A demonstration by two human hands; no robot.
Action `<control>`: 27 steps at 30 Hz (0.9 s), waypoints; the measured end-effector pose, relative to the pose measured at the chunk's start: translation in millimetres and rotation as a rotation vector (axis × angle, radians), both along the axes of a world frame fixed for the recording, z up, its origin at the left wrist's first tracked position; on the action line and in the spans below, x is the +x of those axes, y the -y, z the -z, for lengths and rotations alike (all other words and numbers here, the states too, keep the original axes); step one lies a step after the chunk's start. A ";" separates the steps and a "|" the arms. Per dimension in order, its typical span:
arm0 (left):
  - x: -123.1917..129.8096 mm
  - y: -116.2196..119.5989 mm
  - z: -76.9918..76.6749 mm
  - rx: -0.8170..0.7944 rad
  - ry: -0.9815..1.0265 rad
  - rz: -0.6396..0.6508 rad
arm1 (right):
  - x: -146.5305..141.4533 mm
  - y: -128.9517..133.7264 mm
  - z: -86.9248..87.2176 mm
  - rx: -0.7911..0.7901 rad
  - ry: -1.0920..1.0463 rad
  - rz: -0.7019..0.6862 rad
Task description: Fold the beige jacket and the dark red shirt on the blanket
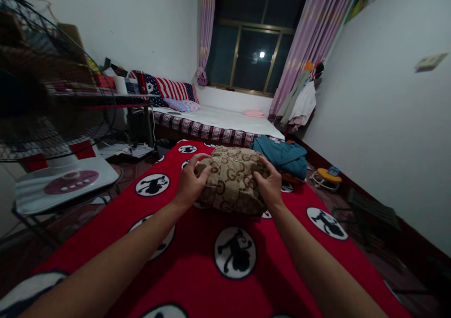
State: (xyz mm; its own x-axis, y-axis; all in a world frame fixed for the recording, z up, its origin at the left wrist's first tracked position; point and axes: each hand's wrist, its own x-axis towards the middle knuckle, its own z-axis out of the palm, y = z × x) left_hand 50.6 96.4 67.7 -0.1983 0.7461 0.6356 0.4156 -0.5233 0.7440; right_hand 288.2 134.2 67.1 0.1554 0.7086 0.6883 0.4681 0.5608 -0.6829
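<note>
Mid-frame: left hand [190, 182] and right hand [271, 184], half-curled, pinch opposite sides of tan patterned bundle [232, 179], probably keeping it rounded.

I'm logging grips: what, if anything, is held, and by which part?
The tan patterned fabric bundle, held at opposite sides by the left hand and right hand.

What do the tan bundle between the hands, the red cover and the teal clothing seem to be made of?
Tan bundle: probably woven cloth, matte, judging by its soft creases; exact fibre unclear.
Red cover: likely soft fabric, perhaps fleece, since its surface shows no shine.
Teal clothing: matte fabric, by its folds.
</note>
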 end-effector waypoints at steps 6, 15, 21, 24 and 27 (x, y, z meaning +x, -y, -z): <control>0.2 -14.6 15.9 -0.443 -0.708 -0.162 | -19.6 -2.7 18.7 -0.454 0.656 0.236; 21.0 -53.3 -38.6 -0.531 -1.059 -0.190 | -38.3 -39.6 -31.3 -0.701 0.902 0.339; 56.9 -94.3 -6.3 -0.284 -0.956 -0.112 | -66.4 -65.1 4.5 -0.468 0.797 0.438; 57.9 -118.0 38.8 -0.473 -0.924 -0.004 | -64.9 -82.2 41.1 -0.709 0.806 0.292; 52.1 -136.5 61.7 -0.509 -0.882 0.027 | -60.2 -96.2 54.2 -0.795 0.786 0.237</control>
